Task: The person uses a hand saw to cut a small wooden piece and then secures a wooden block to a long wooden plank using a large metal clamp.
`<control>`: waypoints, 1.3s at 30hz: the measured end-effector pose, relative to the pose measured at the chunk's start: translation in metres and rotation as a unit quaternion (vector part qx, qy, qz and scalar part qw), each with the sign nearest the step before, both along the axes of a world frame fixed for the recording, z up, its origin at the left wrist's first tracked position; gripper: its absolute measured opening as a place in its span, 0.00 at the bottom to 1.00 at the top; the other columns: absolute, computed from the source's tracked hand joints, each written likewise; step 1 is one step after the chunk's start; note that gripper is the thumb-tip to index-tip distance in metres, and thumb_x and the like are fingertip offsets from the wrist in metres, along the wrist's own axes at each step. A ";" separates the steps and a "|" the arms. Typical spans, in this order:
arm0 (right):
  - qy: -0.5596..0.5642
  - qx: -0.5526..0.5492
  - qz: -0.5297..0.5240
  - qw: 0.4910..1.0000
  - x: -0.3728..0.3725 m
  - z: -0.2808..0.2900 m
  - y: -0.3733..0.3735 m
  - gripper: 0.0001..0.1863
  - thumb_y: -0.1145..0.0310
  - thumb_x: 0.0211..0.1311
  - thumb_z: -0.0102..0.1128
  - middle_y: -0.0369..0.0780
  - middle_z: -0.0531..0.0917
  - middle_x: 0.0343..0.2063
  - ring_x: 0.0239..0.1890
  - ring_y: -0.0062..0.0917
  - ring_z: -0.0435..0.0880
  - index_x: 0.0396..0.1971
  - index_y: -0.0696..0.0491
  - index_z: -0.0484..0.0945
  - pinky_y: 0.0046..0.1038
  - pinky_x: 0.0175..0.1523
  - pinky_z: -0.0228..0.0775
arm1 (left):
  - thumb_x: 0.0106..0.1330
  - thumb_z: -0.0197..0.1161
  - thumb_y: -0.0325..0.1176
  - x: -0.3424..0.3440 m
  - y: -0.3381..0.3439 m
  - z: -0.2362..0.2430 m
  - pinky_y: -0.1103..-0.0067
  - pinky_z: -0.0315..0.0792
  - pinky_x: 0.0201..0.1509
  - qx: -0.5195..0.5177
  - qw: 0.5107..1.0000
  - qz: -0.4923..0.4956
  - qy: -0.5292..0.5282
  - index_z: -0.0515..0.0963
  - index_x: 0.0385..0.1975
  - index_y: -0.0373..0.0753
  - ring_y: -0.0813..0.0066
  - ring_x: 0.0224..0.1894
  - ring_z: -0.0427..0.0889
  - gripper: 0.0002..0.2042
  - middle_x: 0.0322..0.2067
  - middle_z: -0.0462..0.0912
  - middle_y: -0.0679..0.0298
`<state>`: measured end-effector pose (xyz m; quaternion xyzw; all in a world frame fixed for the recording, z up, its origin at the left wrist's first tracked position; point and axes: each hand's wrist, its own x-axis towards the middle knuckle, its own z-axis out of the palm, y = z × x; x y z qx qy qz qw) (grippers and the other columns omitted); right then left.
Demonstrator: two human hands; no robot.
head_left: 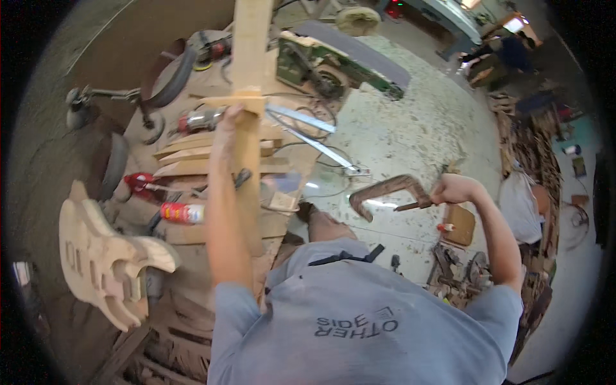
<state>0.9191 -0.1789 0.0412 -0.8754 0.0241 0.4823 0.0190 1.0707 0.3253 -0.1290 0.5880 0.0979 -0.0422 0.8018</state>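
Note:
A long pale wooden board runs from the top of the view down past my left arm, with a short crosspiece on it. My left hand is closed around the board's left edge just under that crosspiece; some of its fingers are hidden behind the wood. Out to the right, my right hand grips a rusty brown C-clamp by its screw end. The clamp hangs over the floor, well apart from the board, its curved frame pointing left.
Wooden strips, a red-and-yellow can and a power tool lie on the workbench. An unfinished guitar body is at left. Metal bars jut rightward. Beyond stands a green machine. Another person is far right.

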 end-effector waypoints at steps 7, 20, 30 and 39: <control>-0.187 -0.089 -0.021 0.978 0.003 -0.005 -0.013 0.18 0.57 0.55 0.65 0.49 0.85 0.24 0.29 0.39 0.86 0.29 0.60 0.86 0.39 0.37 0.77 | 0.58 0.70 0.53 -0.003 -0.003 0.010 0.74 0.65 0.62 -0.017 0.999 0.001 -0.034 0.76 0.54 0.34 0.73 0.54 0.74 0.32 0.51 0.78 0.63; -0.266 -0.053 0.013 0.962 -0.003 -0.005 0.045 0.16 0.61 0.56 0.62 0.56 0.84 0.28 0.35 0.49 0.85 0.27 0.62 0.84 0.42 0.43 0.76 | 0.54 0.71 0.56 -0.009 -0.003 0.028 0.74 0.69 0.58 -0.002 1.000 0.003 -0.029 0.73 0.57 0.30 0.71 0.51 0.77 0.39 0.50 0.79 0.58; -0.097 0.010 -0.030 0.995 0.020 0.025 0.060 0.15 0.60 0.56 0.66 0.43 0.82 0.18 0.24 0.28 0.83 0.30 0.59 0.86 0.33 0.33 0.73 | 0.54 0.67 0.59 -0.018 -0.005 0.042 0.73 0.68 0.58 0.042 0.999 0.015 -0.032 0.73 0.57 0.31 0.68 0.52 0.77 0.39 0.51 0.79 0.56; -0.079 0.055 0.097 0.991 0.041 0.025 0.106 0.19 0.57 0.57 0.61 0.46 0.82 0.18 0.24 0.33 0.81 0.27 0.61 0.84 0.36 0.33 0.72 | 0.55 0.67 0.60 -0.016 -0.002 0.039 0.73 0.67 0.60 -0.020 0.999 -0.022 -0.030 0.72 0.59 0.31 0.68 0.55 0.75 0.40 0.54 0.77 0.56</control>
